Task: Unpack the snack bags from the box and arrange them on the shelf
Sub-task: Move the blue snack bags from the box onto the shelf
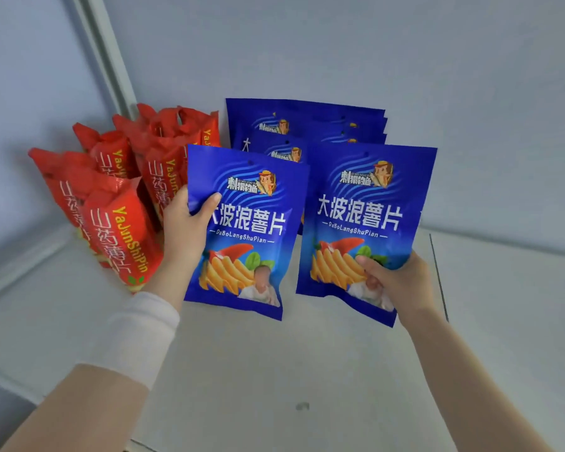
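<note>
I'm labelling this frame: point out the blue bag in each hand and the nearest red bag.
Left-hand blue bag point(250, 231): head view, centre of front.
Right-hand blue bag point(362, 223): head view, centre of front.
Nearest red bag point(121, 238): head view, lettered front.

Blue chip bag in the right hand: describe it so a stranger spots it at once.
On the white shelf, red snack bags stand left and a blue stack stands at the back. In front, right of the other bag in the left hand, it is the rightmost bag, gripped at its lower corner by the right hand.
</note>
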A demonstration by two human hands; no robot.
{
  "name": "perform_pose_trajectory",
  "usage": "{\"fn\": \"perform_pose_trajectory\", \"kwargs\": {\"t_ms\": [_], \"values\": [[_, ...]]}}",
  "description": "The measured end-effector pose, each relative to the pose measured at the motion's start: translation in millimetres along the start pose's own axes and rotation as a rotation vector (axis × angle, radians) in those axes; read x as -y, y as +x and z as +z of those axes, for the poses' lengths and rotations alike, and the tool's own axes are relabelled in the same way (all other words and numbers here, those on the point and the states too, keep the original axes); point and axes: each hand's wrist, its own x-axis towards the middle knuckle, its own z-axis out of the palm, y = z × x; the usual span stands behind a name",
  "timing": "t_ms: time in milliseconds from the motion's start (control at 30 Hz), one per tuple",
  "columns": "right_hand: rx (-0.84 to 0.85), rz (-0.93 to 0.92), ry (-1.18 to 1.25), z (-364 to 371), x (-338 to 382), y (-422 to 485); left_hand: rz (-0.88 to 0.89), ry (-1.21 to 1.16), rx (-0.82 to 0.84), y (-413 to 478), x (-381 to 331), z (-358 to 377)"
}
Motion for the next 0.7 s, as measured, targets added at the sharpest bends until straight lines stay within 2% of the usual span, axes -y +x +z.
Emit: {"fn": "perform_pose_trajectory", "kwargs": {"t_ms": [233, 400, 567, 700], "values": [[-0.043, 0.056, -0.069, 56, -9, 73, -0.006, 0.123, 0.077, 67, 51, 47], [-0.11, 0.039, -0.138, 65, -13, 102, -0.038, 0.17, 0.082, 89, 69, 72], [-0.119, 0.038, -0.237, 66, -23, 118, -0.067, 0.181, 0.183, 104, 82, 94], [-0.138, 0.056, -0.3, 67, -32, 129, -0.074, 0.198, 0.201, 112, 89, 99]]}}
